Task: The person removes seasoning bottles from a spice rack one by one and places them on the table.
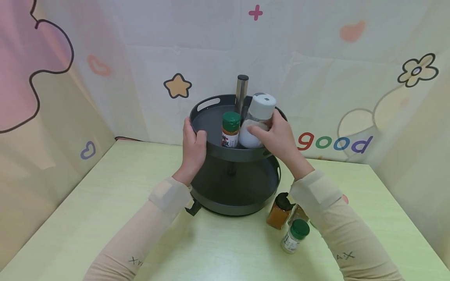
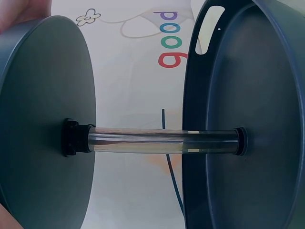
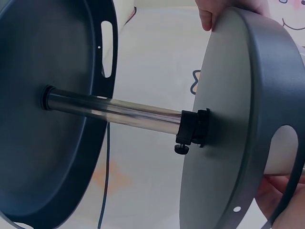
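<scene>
A dark two-tier round rack stands on the table, its upper tray (image 1: 239,155) above its lower tray (image 1: 230,208) on a metal pole (image 3: 143,117). My left hand (image 1: 194,150) grips the upper tray's left rim, thumb on the near side; its fingertips show at the tray edge in the right wrist view. My right hand (image 1: 281,136) holds a clear jar (image 1: 250,134) of white contents with a white cap, at the upper tray's right side. Left of this jar stands a green-capped spice bottle (image 1: 230,136) with a printed label. The jar's right side is hidden behind my fingers.
On the table (image 1: 218,249), right of the rack, stand an orange-brown spice bottle (image 1: 277,216) with an open black lid and a small green-capped bottle (image 1: 291,241). Another bottle (image 1: 300,214) is partly hidden by my right sleeve. A printed cloth (image 1: 147,86) hangs behind.
</scene>
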The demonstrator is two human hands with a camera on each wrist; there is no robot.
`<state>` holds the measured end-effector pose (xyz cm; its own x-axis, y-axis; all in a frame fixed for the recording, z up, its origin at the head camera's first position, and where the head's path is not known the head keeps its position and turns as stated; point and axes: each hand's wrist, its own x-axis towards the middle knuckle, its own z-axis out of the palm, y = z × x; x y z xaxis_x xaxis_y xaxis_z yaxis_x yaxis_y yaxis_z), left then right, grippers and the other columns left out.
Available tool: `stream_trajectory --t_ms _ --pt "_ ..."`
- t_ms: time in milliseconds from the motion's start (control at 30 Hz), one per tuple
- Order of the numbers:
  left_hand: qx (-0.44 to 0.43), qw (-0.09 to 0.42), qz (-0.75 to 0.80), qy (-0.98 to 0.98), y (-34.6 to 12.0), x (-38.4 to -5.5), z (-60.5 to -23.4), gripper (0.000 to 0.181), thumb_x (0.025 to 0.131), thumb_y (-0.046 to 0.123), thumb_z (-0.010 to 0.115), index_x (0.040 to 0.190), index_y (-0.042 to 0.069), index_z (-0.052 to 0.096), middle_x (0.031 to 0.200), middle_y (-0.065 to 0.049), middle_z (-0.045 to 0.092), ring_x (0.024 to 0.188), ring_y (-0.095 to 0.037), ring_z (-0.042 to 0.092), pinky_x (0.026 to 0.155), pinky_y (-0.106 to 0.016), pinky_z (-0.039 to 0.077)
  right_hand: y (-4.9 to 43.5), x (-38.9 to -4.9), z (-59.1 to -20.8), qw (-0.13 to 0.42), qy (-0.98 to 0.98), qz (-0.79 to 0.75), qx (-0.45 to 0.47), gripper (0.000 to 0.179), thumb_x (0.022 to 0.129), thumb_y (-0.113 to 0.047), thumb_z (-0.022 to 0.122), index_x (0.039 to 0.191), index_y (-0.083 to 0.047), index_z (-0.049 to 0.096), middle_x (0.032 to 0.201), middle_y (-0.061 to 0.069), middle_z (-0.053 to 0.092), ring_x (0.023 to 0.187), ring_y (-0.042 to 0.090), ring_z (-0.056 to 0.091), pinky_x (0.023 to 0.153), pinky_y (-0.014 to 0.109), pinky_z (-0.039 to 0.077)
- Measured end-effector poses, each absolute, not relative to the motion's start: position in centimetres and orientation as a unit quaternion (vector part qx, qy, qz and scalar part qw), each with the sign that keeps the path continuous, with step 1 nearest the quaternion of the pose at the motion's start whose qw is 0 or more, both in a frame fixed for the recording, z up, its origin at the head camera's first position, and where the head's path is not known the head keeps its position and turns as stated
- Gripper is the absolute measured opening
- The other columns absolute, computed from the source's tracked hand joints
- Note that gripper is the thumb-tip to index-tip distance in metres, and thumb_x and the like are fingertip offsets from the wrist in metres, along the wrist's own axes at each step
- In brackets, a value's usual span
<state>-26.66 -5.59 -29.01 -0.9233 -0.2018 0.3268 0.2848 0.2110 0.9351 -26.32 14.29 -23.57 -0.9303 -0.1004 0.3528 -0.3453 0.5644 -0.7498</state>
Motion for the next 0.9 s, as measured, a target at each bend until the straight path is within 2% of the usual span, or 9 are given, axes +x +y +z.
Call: stream_trajectory --t_ms 700,900 --pt "-0.025 0.192 -0.626 -0.756 -5.57 -26.69 -29.06 0.064 0.086 0.022 0.032 0.142 0.011 0.004 0.149 -0.001 0.006 0.134 -0.016 0.013 0.11 -0.038 0.014 14.33 -26.19 -23.5 0.143 -0.835 0.513 0.137 0.057 0.08 -0.031 0.058 0.128 -0.013 0.033 0.125 0.008 0.047 0.106 0.024 0.049 0.092 0.045 0.041" --pt "-0.031 0.196 -0.625 -0.755 -5.61 -26.81 -29.2 0.064 0.086 0.022 0.03 0.142 0.01 0.003 0.149 -0.001 0.006 0.135 -0.016 0.012 0.11 -0.037 0.014 14.41 -26.07 -23.55 0.155 -0.819 0.533 0.144 0.057 0.081 -0.029 0.058 0.128 -0.009 0.033 0.124 0.01 0.047 0.106 0.025 0.049 0.093 0.044 0.04"
